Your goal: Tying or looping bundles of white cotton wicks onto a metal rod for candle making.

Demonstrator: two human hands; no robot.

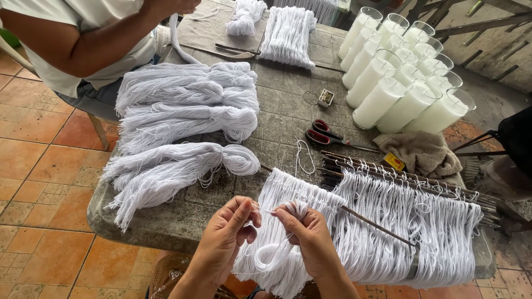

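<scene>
My left hand (227, 235) and my right hand (307, 235) meet at the near edge of a grey table (166, 218). Both pinch a short length of white string (267, 211) stretched between their fingertips, and a loop of it hangs below the right hand. Under my hands lies a bundle of white strings (293, 191) hung on a thin stick (377, 226). To its right, more white strings (421, 227) hang in rows from several dark sticks.
Thick white yarn bundles (183, 122) fill the table's left side. Red-handled scissors (327, 134), a small box (326, 97), a brown cloth (424, 152) and several white candles in glasses (399, 83) stand further back. Another person (83, 39) sits at the far left corner.
</scene>
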